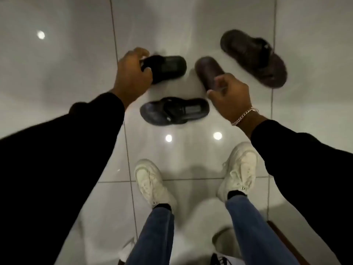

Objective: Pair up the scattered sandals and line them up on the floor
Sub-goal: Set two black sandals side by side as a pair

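Observation:
Two black sandals and two brown sandals lie on the glossy white tiled floor [57, 73]. My left hand [131, 73] grips the strap end of one black sandal [168, 67], whose heel points right. The other black sandal [175, 110] lies flat just below it, nearer to me. My right hand [229, 94] is closed on the near end of a brown sandal [207, 71], which is turned so its smooth sole shows. The second brown sandal [254, 58] rests strap-up at the upper right, apart from both hands.
My two feet in white sneakers [152, 182] [238, 171] stand on the tiles below the sandals. A dark wooden edge [282, 240] shows at the bottom right. Dark grout lines and bright light reflections mark the floor.

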The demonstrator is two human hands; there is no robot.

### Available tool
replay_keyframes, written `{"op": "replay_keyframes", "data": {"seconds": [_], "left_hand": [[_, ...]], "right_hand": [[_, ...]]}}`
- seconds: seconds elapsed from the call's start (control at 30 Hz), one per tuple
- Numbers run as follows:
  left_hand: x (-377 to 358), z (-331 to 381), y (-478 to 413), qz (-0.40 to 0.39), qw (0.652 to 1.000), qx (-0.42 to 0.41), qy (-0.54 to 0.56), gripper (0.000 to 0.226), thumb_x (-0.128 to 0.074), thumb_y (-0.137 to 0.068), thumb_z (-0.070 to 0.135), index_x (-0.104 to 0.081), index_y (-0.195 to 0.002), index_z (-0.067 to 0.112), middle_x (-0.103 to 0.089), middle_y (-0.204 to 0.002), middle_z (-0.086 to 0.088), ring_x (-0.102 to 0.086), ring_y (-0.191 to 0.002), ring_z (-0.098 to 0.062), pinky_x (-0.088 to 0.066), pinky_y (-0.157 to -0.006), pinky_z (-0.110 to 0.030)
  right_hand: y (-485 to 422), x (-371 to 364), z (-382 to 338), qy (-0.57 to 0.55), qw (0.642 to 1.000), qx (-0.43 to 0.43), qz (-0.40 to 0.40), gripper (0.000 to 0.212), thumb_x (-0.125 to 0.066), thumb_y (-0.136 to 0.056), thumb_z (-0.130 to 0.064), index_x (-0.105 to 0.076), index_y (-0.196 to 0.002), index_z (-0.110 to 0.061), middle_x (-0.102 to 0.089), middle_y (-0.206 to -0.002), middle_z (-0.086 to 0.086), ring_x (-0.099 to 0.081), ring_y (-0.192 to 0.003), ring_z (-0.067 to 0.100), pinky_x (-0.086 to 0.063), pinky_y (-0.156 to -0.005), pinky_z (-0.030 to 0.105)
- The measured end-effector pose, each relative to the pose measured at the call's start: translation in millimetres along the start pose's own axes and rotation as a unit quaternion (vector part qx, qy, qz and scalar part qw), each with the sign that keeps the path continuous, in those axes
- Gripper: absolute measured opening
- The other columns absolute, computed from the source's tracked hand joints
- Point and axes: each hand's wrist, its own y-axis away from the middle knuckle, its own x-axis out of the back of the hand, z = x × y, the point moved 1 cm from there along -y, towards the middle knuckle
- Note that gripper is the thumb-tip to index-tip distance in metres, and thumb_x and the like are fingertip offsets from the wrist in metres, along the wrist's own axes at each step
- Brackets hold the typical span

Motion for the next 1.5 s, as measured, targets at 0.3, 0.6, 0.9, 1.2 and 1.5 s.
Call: {"op": "replay_keyframes", "data": {"seconds": [0.3, 0.6, 0.9, 1.2, 1.5], "left_hand": [[-56.7, -96.7, -68.7, -0.068, 0.991, 0.107, -0.046, 0.079, -0.051, -0.077, 0.029, -0.025, -0.149, 0.014, -0.038, -0.152, -0.018, -0.038, -0.14, -0.034, -0.033, -0.119, -0.04], [-79.2, -128.0, -99.7, -0.062, 0.99, 0.056, -0.11, 0.04, -0.051, -0.095, 0.026, -0.049, -0.133, 0.016, -0.056, -0.137, -0.014, -0.051, -0.125, -0.033, -0.041, -0.1, -0.034], [-75.9, -148.3, -68.1, 0.048, 0.991, 0.12, 0.019, 0.043, -0.049, -0.091, 0.036, -0.057, -0.129, 0.018, -0.06, -0.134, -0.013, -0.056, -0.122, -0.027, -0.047, -0.106, -0.035], [-76.7, -146.0, -73.3, -0.012, 0.985, 0.169, 0.021, 0.016, -0.052, -0.088, 0.029, -0.059, -0.075, 0.022, -0.068, -0.095, -0.007, -0.063, -0.1, -0.026, -0.055, -0.092, -0.035], [-87.6, -156.0, -52.6, 0.036, 0.952, 0.243, 0.181, 0.036, -0.067, -0.078, 0.022, -0.068, -0.114, 0.024, -0.068, -0.12, -0.002, -0.065, -0.105, -0.015, -0.057, -0.095, -0.03]], "right_hand": [[10.3, -131.5, 93.1, -0.142, 0.933, -0.32, -0.085, 0.047, -0.072, -0.07, -0.037, -0.057, -0.101, -0.005, -0.071, -0.089, 0.017, -0.071, -0.078, 0.032, -0.059, -0.077, 0.042], [-14.4, -164.0, 64.9, -0.421, 0.823, -0.372, -0.091, 0.012, -0.066, -0.081, -0.017, -0.061, -0.088, -0.01, -0.065, -0.077, 0.012, -0.068, -0.064, 0.024, -0.06, -0.071, 0.037], [-39.9, -135.9, 55.2, -0.469, 0.813, -0.338, -0.073, 0.05, -0.062, -0.085, -0.037, -0.052, -0.127, -0.01, -0.066, -0.115, 0.013, -0.068, -0.102, 0.025, -0.055, -0.092, 0.038], [-55.9, -142.0, 40.1, -0.516, 0.797, -0.306, -0.069, 0.033, -0.062, -0.086, -0.034, -0.064, -0.109, -0.011, -0.075, -0.1, 0.004, -0.073, -0.091, 0.017, -0.059, -0.079, 0.031], [-68.7, -146.0, 41.4, -0.427, 0.854, -0.293, -0.059, 0.016, -0.055, -0.087, -0.013, -0.067, -0.098, -0.013, -0.069, -0.089, 0.004, -0.067, -0.08, 0.016, -0.056, -0.074, 0.026]]}}
